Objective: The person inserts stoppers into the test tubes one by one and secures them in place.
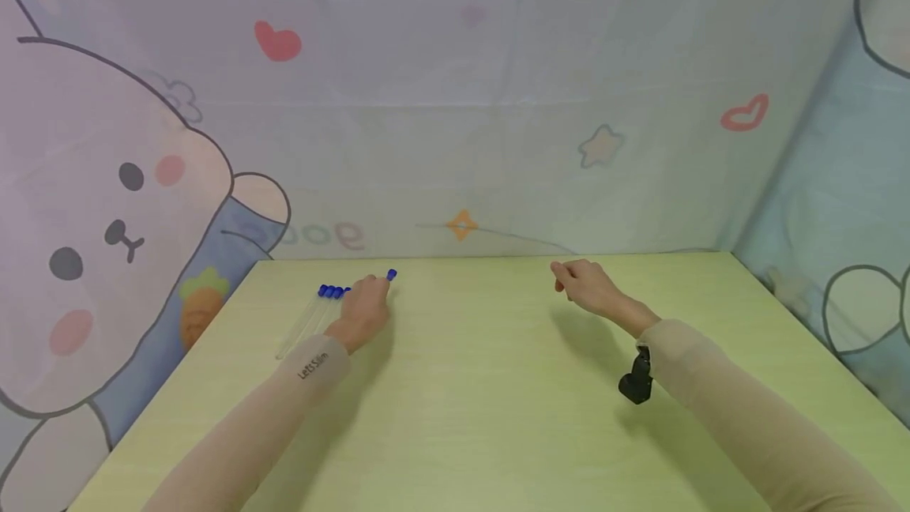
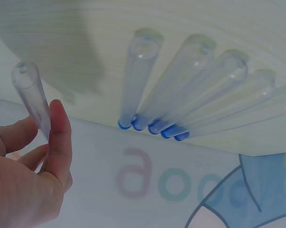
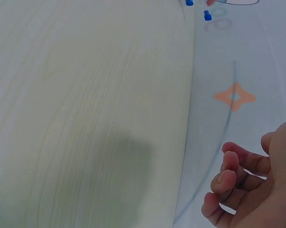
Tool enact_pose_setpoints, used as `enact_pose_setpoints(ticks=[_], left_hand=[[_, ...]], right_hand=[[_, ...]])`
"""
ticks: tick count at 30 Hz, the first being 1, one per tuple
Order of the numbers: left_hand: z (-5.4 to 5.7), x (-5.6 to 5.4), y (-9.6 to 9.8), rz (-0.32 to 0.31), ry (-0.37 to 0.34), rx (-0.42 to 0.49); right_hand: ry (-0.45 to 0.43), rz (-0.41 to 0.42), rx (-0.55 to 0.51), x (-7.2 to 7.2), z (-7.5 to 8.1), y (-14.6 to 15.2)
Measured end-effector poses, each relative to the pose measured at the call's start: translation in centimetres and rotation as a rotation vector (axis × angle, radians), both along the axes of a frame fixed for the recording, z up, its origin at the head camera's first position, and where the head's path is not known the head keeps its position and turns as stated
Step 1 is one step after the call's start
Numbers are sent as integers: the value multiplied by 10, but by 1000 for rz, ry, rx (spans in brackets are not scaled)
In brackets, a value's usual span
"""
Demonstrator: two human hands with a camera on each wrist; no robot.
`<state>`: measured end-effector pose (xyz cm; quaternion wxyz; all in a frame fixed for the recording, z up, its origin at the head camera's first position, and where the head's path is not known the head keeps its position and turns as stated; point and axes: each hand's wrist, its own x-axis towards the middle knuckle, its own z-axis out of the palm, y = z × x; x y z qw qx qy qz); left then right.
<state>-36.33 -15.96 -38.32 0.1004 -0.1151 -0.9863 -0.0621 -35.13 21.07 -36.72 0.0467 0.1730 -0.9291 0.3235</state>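
At the left of the table, my left hand (image 1: pixel 366 310) pinches a clear test tube (image 2: pixel 34 97) between thumb and fingers. The tube's blue cap (image 1: pixel 392 274) pokes out past the hand in the head view; its rounded end faces the left wrist camera. Beside this hand several similar blue-capped test tubes (image 2: pixel 142 71) lie side by side on the table, fanned out in the left wrist view. The hand partly hides them in the head view. My right hand (image 1: pixel 588 287) hangs over the table's far right part, fingers loosely curled and holding nothing (image 3: pixel 249 185).
A pale wood-grain table (image 1: pixel 469 385) spreads below both hands. Behind its far edge hangs a printed cloth (image 1: pixel 498 117) with hearts, stars and a cartoon bear. A small black device (image 1: pixel 636 382) is strapped at the right wrist.
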Motion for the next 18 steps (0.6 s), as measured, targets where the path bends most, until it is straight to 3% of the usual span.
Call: enact_pose_setpoints(ticks=[18], left_hand=[[-18,-8,-20,-3,-14,-93]], right_hand=[[7,7,6,3,3,-13]])
